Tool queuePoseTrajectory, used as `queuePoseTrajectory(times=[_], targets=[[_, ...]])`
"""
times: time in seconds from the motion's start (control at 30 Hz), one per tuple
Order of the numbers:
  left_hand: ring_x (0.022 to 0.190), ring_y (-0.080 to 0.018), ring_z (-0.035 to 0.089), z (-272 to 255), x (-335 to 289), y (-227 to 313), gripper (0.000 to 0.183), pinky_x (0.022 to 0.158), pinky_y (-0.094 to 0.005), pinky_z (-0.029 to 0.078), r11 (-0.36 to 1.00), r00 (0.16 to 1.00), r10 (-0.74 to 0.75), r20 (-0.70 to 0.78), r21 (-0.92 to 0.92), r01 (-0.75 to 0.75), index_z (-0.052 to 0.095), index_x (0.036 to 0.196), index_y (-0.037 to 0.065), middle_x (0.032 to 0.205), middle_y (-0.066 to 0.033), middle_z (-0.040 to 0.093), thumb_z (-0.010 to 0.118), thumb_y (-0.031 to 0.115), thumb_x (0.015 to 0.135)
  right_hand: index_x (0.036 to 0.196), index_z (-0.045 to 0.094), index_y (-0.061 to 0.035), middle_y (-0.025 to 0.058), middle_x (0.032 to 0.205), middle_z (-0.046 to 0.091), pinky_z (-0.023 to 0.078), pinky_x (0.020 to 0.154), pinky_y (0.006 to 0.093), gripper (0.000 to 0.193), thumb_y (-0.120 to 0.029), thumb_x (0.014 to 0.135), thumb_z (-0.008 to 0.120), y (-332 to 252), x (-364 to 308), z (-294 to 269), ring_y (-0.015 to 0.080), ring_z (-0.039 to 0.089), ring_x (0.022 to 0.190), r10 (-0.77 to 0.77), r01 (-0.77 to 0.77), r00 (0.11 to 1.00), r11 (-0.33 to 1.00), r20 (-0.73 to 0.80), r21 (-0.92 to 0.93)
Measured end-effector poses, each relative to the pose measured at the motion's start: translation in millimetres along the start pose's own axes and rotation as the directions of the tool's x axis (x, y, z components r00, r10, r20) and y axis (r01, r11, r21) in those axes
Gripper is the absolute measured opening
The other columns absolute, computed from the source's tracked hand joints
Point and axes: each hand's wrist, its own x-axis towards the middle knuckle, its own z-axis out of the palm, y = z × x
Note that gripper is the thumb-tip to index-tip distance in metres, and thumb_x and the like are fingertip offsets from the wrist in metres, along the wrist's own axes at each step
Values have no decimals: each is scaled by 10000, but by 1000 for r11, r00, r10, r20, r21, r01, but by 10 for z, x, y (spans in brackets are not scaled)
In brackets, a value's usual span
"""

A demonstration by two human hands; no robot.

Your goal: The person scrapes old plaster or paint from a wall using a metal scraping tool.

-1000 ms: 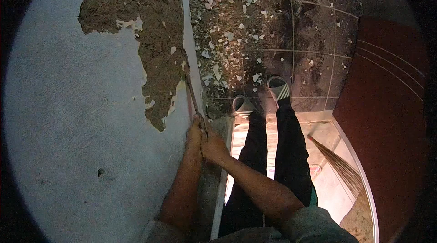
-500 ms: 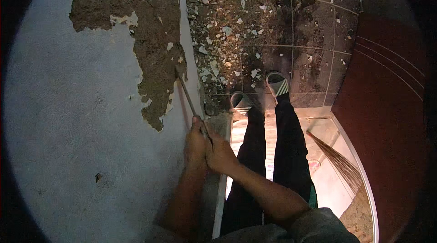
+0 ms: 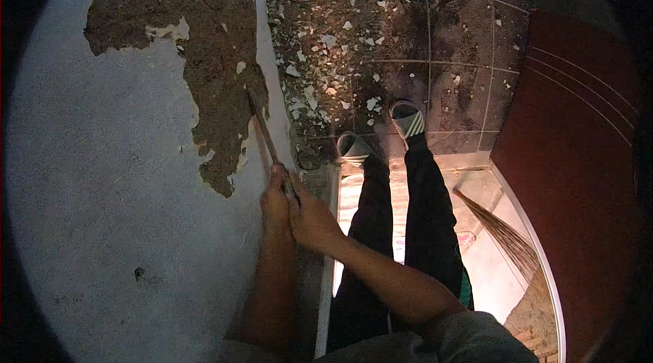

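Both my hands are closed round a long, thin metal bar (image 3: 266, 137), which points up and slightly left. My left hand (image 3: 275, 201) holds it on the wall side, and my right hand (image 3: 314, 221) grips its lower end just beside. The bar's far tip rests against a brown bare patch (image 3: 221, 84) where paint and plaster are off the white wall (image 3: 102, 159). Ragged, peeling paint edges border this patch. Its tip is dark against the brown, so its exact shape is unclear.
Paint flakes and crumbs (image 3: 320, 77) litter the dark tiled floor (image 3: 469, 101) along the wall. My feet in striped slippers (image 3: 408, 120) stand by a threshold. A red-brown door (image 3: 571, 179) is at the right, with a broom (image 3: 500, 234) beside it.
The wall patch, floor and feet sit slightly further left in the picture. My hands and the bar also appear shifted left and a little up; the grip is the same.
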Motion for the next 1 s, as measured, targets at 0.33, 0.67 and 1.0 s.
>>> queuePoseTrajectory(times=[0.33, 0.67, 1.0], targets=[[935, -220, 595, 25, -294, 112, 531, 833, -361, 465, 998, 998, 60, 7, 10, -60, 615, 1147, -39, 1025, -116, 635, 513, 465, 1013, 1543, 233, -60, 397, 1114, 595, 470, 938, 534, 600, -257, 1009, 423, -329, -153, -212, 540, 599, 1042, 121, -126, 988, 991, 94, 54], [899, -248, 615, 65, -191, 527, 548, 805, -367, 479, 978, 988, 147, 38, 141, -151, 648, 1073, -46, 998, -167, 652, 492, 476, 1016, 1529, 208, 10, 396, 1160, 556, 462, 937, 507, 617, -139, 979, 444, -498, 157, -162, 513, 578, 1067, -40, 38, 998, 998, 43, 40], [1089, -256, 584, 157, 73, 692, 655, 933, -397, 456, 941, 1000, -2, -13, 339, 6, 543, 1319, -50, 1237, -168, 597, 523, 518, 994, 1556, 101, -24, 397, 1089, 605, 484, 901, 553, 669, -226, 1010, 430, -264, 530, 45, 538, 620, 995, 112, -110, 992, 993, 62, -35]])
